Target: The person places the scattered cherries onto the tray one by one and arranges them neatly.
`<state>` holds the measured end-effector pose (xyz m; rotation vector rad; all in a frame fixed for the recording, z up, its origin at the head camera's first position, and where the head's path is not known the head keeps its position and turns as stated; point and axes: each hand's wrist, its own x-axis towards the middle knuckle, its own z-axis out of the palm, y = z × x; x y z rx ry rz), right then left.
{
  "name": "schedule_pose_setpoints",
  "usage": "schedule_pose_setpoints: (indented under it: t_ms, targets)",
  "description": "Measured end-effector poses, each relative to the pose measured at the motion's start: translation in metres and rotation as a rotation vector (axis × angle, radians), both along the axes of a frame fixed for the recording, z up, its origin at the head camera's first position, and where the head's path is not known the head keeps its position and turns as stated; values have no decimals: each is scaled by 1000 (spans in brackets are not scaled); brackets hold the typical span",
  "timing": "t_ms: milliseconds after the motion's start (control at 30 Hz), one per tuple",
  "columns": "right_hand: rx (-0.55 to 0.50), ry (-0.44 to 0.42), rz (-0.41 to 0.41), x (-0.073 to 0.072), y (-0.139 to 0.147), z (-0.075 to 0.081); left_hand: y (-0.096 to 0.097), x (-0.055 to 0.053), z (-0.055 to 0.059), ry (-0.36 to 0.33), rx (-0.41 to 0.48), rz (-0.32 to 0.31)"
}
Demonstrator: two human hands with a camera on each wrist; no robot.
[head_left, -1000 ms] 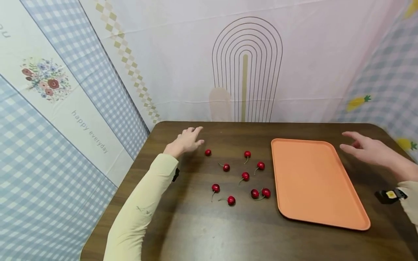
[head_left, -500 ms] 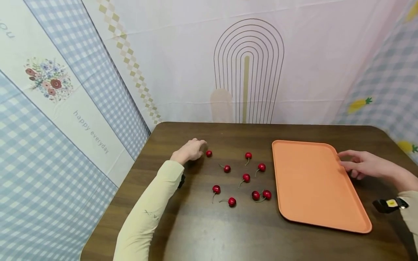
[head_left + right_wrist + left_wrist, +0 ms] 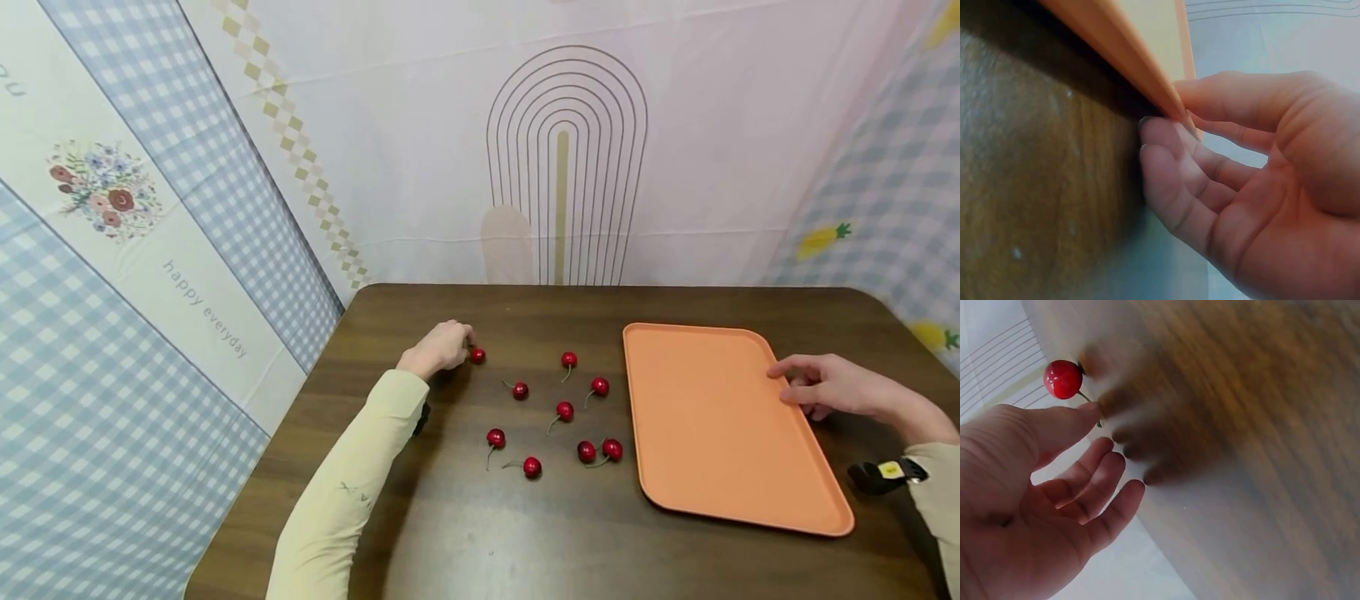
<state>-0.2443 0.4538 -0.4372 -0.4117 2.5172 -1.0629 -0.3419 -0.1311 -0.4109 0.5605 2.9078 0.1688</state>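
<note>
On my remote feed I find the left hand (image 3: 441,346) at the leftmost cherry (image 3: 1063,379), its fingers loosely bent and partly spread, the thumb tip at the stem (image 3: 1085,396); whether that stem is pinched, I cannot tell; the cherry rests on the brown table (image 3: 450,533). I record the right hand (image 3: 840,385) gripping the right rim of the orange tray (image 3: 720,417), thumb and fingers closed about the edge; the tray is on the table; eight other cherries (image 3: 565,411) lie scattered between left hand and tray, two of them close together near its left rim.
</note>
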Motion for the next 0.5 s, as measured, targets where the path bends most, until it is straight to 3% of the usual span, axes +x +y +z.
schedule_pose_setpoints:
  t_ms: [267,500]
  targets:
    - [9,1,-23,2,2,2,3,-6,0,48,-50,-48]
    - [36,-19,-23,1,-1,3,2,-2,0,45,-150,-54]
